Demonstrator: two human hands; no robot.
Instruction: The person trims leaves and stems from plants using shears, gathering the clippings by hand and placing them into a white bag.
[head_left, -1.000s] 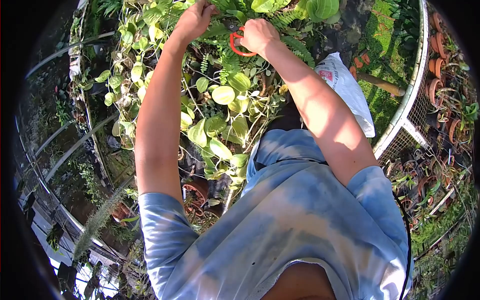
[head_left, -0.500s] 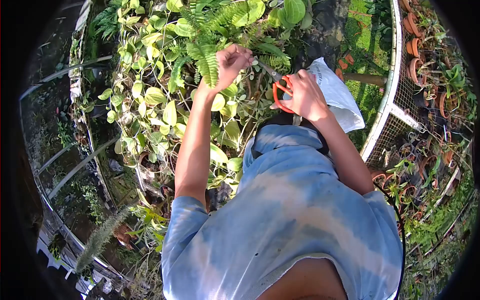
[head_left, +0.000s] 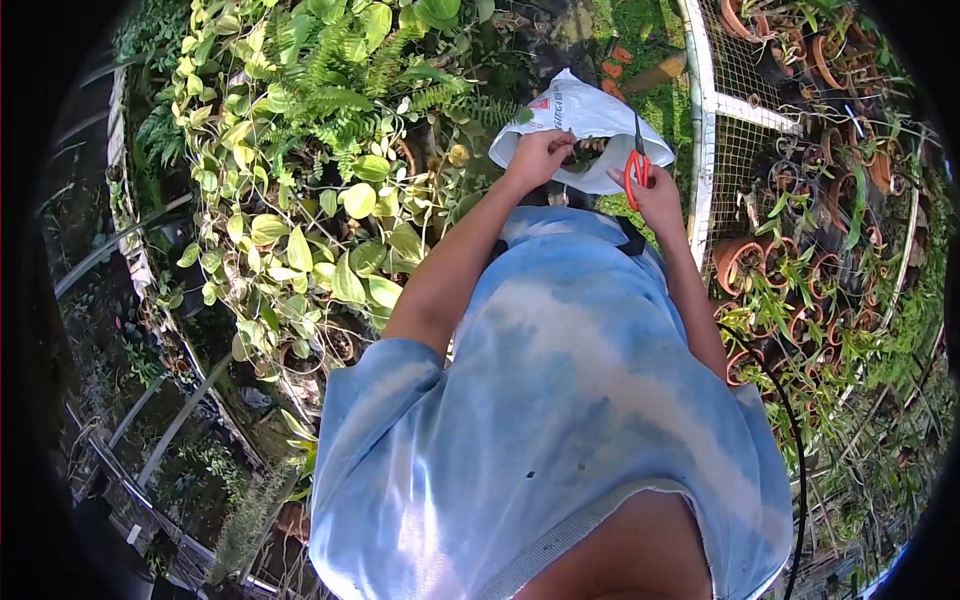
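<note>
The white plastic bag (head_left: 585, 105) with printed lettering hangs in front of me, its mouth facing my body. My left hand (head_left: 540, 156) is at the left side of that mouth, fingers pinched together. What they hold, if anything, is too small to make out. Dark plant bits show inside the bag beside the fingertips. To the right, my right hand (head_left: 657, 200) is closed around the orange handles of a pair of scissors (head_left: 637, 168). The blades point up, over the right part of the bag.
Leafy vines (head_left: 300, 250) and fern fronds (head_left: 340, 100) fill the left side. A white-framed wire mesh (head_left: 745, 85) runs along the right, with several terracotta pots (head_left: 738, 262) beyond it. A black cable (head_left: 795, 440) hangs by my right side.
My left hand has moved from the fern right and down to the bag's mouth. My right hand has shifted right with the scissors, whose blades have swung from up-left to upright.
</note>
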